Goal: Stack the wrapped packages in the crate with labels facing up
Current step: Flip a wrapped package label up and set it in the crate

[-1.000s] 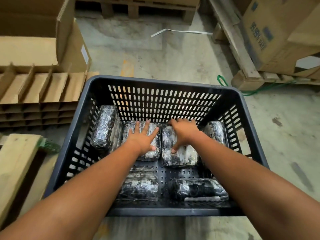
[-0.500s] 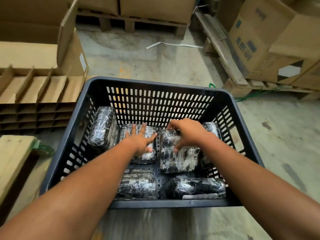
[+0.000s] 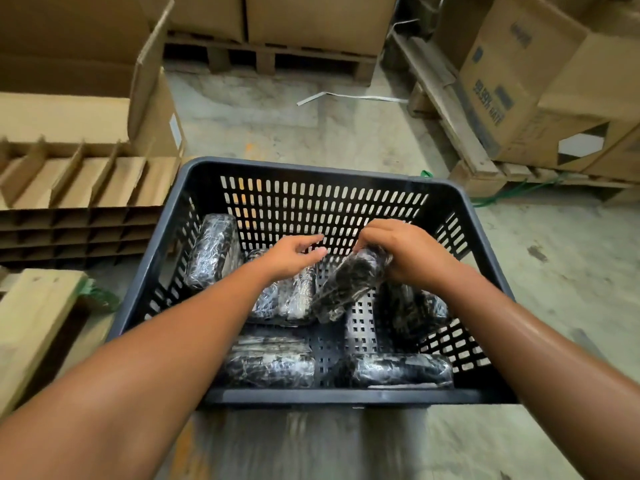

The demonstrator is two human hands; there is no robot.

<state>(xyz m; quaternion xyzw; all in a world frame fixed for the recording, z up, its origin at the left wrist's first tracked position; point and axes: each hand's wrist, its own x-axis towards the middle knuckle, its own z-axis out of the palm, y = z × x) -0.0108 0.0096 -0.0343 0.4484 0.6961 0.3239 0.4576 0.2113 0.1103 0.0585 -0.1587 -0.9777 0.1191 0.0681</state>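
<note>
A dark slotted plastic crate [image 3: 311,171] stands on the floor in front of me. Several black packages wrapped in clear film lie on its bottom. My right hand [image 3: 408,251] grips one package [image 3: 349,285] by its far end and holds it tilted above the crate floor. My left hand [image 3: 294,254] hovers beside it with fingers apart, above another package [image 3: 287,299]. One package [image 3: 211,251] leans at the left wall, one [image 3: 412,310] lies under my right wrist, and two lie at the near wall [image 3: 270,365] [image 3: 401,370]. No label is visible on the lifted package.
An open cardboard box with dividers [image 3: 79,174] lies at the left. A wooden block [image 3: 31,320] is at the near left. Pallets with cardboard boxes [image 3: 512,98] stand at the right and at the back [image 3: 277,60]. A white strap [image 3: 346,97] lies on the concrete floor.
My right hand has lifted the middle package off the crate floor and tilted it. My left hand has come up off the package beneath it. The camera has tilted up.
</note>
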